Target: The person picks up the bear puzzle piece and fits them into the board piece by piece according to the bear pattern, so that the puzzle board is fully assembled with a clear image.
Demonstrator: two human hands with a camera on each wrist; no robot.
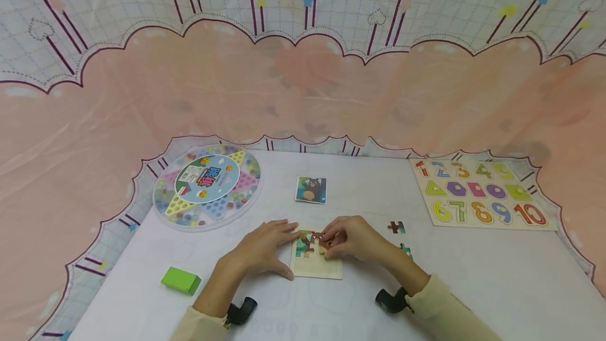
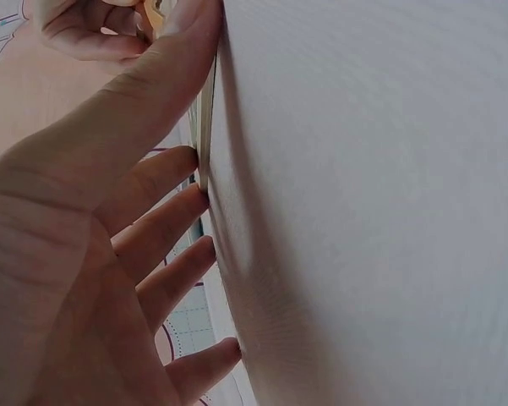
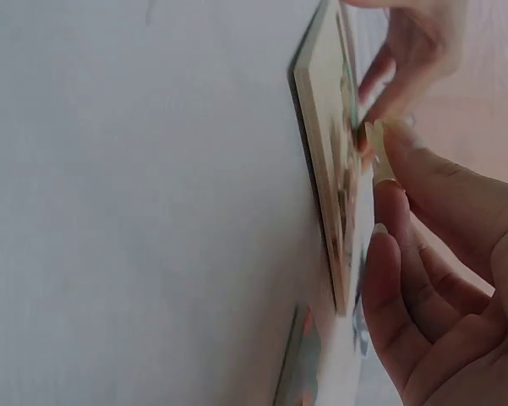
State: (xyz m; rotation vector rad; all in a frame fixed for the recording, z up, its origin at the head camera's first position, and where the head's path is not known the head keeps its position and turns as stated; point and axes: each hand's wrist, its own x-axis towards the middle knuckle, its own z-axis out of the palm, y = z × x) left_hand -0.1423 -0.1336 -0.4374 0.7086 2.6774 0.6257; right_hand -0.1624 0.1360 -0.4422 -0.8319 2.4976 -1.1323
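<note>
A small wooden puzzle board (image 1: 316, 270) lies on the white table, its upper part filled with joined bear-picture pieces. My left hand (image 1: 262, 249) is spread at the board's left side, thumb and fingertips touching its edge, as the left wrist view also shows. Over the board, my right hand (image 1: 354, 238) pinches a jigsaw piece (image 3: 378, 159) between thumb and fingers. That hand hides part of the board's right side. Loose jigsaw pieces lie to its right, a brown and teal one (image 1: 396, 227) and a green one (image 1: 405, 249) partly covered by the forearm.
Behind the board lies a bear picture card (image 1: 311, 190). A round marble-game box (image 1: 206, 187) stands at the back left, a green block (image 1: 181, 281) at the front left. At the back right is a number and shape board (image 1: 483, 192). Patterned fabric borders the table.
</note>
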